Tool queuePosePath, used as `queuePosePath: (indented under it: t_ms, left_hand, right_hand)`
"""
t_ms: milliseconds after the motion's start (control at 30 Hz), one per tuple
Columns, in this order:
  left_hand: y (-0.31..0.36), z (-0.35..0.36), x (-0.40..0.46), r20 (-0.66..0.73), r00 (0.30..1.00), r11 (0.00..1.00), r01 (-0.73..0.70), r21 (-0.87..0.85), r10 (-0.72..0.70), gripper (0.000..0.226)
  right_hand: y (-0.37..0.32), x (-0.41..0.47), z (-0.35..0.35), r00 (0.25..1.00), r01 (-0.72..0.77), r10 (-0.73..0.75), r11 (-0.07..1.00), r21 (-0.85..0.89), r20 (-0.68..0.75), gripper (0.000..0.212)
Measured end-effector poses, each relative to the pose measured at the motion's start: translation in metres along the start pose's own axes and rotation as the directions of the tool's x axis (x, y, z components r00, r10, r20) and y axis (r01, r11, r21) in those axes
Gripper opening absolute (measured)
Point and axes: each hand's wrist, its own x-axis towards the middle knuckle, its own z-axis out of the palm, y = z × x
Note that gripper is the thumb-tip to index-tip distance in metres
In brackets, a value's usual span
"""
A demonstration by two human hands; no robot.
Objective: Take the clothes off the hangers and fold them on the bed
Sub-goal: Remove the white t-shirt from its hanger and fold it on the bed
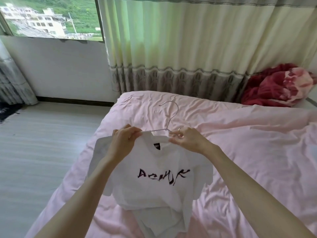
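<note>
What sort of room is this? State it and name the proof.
Most likely a bedroom: a bed with a pink sheet, curtains over a window, and a red blanket bundled at the bed's far corner.

Both hands pinch white tee w/ hanger over bed.

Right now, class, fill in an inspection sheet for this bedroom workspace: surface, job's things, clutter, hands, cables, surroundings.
Surface: bed with wrinkled pale pink sheet.
Job's things: white T-shirt with dark lettering, collar still on thin white wire hanger; more white fabric beneath it.
Clutter: crumpled red and pink blanket at the bed's far right corner.
Hands: left hand and right hand both pinch the shirt's shoulders at the hanger.
Cables: nothing seen.
Surroundings: cream patterned curtain, window, grey plank floor.
</note>
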Motion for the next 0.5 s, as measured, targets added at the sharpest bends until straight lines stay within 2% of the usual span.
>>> queuePosePath:
  t_ms: [33, 100, 200, 233, 300, 400, 433, 500]
  left_hand:
    - [-0.003, 0.0, -0.001, 0.012, 1.0, 0.999, 0.004, -0.043, -0.004, 0.01]
    - [-0.005, 0.001, -0.004, 0.061, 0.998, 0.991, 0.005, -0.136, 0.003, 0.009]
    - [-0.01, 0.002, -0.007, 0.147, 0.989, 0.977, 0.027, -0.211, 0.004, 0.012]
    - [-0.014, 0.002, -0.006, 0.168, 0.986, 0.972, 0.057, -0.228, -0.018, 0.011]
    - [-0.021, -0.001, -0.004, 0.138, 0.983, 0.95, 0.153, -0.27, -0.119, 0.011]
    - [-0.034, -0.006, -0.004, 0.005, 0.943, 0.895, 0.317, -0.314, -0.332, 0.017]
    - [-0.037, -0.005, -0.006, 0.003, 0.927, 0.871, 0.354, -0.34, -0.376, 0.021]
    - [-0.04, 0.001, -0.008, 0.086, 0.905, 0.843, 0.421, -0.335, -0.417, 0.028]
  right_hand:
    - [-0.003, 0.001, 0.006, 1.0, 0.002, -0.002, 1.0, 0.009, 0.018, 0.038]
    - [-0.011, 0.003, 0.015, 0.998, 0.042, -0.038, 0.995, 0.091, -0.046, 0.032]
    - [-0.017, 0.009, 0.028, 0.999, -0.014, 0.031, 0.938, 0.346, -0.043, 0.043]
    - [-0.015, 0.01, 0.033, 0.998, -0.047, 0.062, 0.928, 0.37, -0.027, 0.045]
    - [-0.006, 0.012, 0.037, 0.992, -0.11, 0.124, 0.94, 0.322, -0.023, 0.044]
    - [0.013, 0.013, 0.038, 0.973, -0.22, 0.229, 0.943, 0.251, -0.006, 0.041]
    - [0.018, 0.013, 0.039, 0.966, -0.252, 0.259, 0.937, 0.242, 0.001, 0.04]
    - [0.021, 0.013, 0.044, 0.957, -0.281, 0.29, 0.929, 0.241, -0.005, 0.041]
